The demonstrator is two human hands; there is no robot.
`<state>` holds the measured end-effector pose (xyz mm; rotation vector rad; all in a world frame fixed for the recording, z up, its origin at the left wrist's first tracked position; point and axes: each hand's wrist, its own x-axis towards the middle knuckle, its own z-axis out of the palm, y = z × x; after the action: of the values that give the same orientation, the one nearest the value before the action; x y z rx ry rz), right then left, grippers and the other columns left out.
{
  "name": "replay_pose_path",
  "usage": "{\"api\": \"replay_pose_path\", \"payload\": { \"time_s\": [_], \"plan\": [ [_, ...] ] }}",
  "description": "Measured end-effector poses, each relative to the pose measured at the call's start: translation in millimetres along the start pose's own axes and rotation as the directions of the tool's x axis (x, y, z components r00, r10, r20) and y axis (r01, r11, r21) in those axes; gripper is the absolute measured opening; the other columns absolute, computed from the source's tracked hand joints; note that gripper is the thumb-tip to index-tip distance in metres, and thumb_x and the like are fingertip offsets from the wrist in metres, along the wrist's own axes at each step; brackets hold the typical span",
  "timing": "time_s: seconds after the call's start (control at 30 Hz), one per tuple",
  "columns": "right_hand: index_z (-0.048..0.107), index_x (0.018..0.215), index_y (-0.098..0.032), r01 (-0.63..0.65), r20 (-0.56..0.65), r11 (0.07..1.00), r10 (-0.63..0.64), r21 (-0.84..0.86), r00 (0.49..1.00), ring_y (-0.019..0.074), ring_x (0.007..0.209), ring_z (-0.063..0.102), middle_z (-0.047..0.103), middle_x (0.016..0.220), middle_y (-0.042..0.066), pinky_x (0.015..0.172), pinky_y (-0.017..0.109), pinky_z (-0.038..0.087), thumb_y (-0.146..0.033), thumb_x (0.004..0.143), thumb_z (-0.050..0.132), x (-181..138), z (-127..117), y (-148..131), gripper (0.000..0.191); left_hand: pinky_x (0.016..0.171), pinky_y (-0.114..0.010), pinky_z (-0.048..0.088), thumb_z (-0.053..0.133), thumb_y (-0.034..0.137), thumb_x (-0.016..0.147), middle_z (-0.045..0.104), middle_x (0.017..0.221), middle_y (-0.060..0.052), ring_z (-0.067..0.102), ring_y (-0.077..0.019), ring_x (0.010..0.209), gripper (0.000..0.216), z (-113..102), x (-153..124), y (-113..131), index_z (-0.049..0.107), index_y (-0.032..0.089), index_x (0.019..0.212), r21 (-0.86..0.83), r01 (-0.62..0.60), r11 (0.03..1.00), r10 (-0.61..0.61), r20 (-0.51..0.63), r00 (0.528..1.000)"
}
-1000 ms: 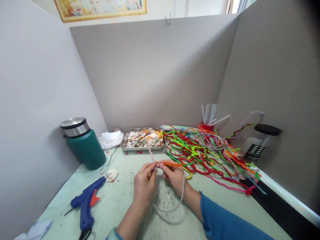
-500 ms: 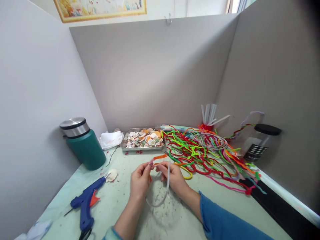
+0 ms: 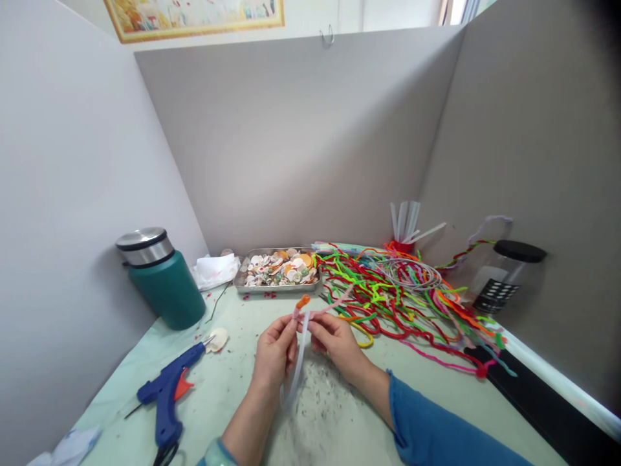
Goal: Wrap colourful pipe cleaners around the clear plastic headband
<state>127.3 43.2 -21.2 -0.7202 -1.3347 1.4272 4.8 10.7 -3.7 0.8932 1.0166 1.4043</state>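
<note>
Both hands meet over the pale green table top [image 3: 233, 388]. My left hand [image 3: 274, 353] pinches the top of a thin white plastic headband [image 3: 297, 362], which hangs edge-on between the hands. My right hand [image 3: 334, 343] pinches a pink pipe cleaner [image 3: 334, 304] at the same spot. An orange pipe cleaner end [image 3: 303, 301] sticks up just above the fingertips. The pink one trails off to the right toward the pile.
A heap of coloured pipe cleaners [image 3: 398, 298] covers the right side, with white rings, a red cup of glue sticks [image 3: 405, 226] and a black-lidded jar [image 3: 504, 275]. A metal tray of shells [image 3: 279, 268] stands behind. Left: a green flask [image 3: 162, 278], a blue glue gun [image 3: 167, 395], a shell [image 3: 218, 338].
The headband has turned from a flat open loop to edge-on between my hands. The orange pipe cleaner has wound in from a long strand to a short stub above my fingers.
</note>
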Motion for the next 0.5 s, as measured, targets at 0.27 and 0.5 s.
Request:
{"api": "replay_pose_path", "payload": {
  "time_s": [0.27, 0.5],
  "plan": [
    [0.067, 0.077, -0.015, -0.004, -0.124, 1.0, 0.006, 0.015, 0.992, 0.0069, 0.044, 0.041, 0.055, 0.057, -0.002, 0.042, 0.019, 0.031, -0.037, 0.07, 0.065, 2.5, -2.7, 6.0, 0.024, 0.025, -0.015, 0.017, 0.063, 0.042, 0.066, 0.054, 0.051, 0.007, 0.025, -0.0005, 0.024, 0.032, 1.9, 1.7, -4.0, 0.058, 0.014, 0.08, 0.124, 0.027, 0.992, -0.015, -0.098, 0.995],
    [0.071, 0.078, -0.014, -0.024, -0.105, 1.0, 0.022, -0.02, 0.994, 0.0074, 0.045, 0.043, 0.059, 0.058, 0.001, 0.043, 0.02, 0.032, -0.036, 0.068, 0.067, 1.6, -0.8, 2.5, 0.024, 0.037, -0.017, 0.035, 0.057, 0.04, 0.072, 0.062, 0.059, 0.001, 0.044, -0.0058, 0.036, 0.031, -1.0, 3.2, -8.2, 0.066, 0.013, 0.085, 0.425, -0.093, 0.9, 0.163, -0.131, 0.978]
  ]
}}
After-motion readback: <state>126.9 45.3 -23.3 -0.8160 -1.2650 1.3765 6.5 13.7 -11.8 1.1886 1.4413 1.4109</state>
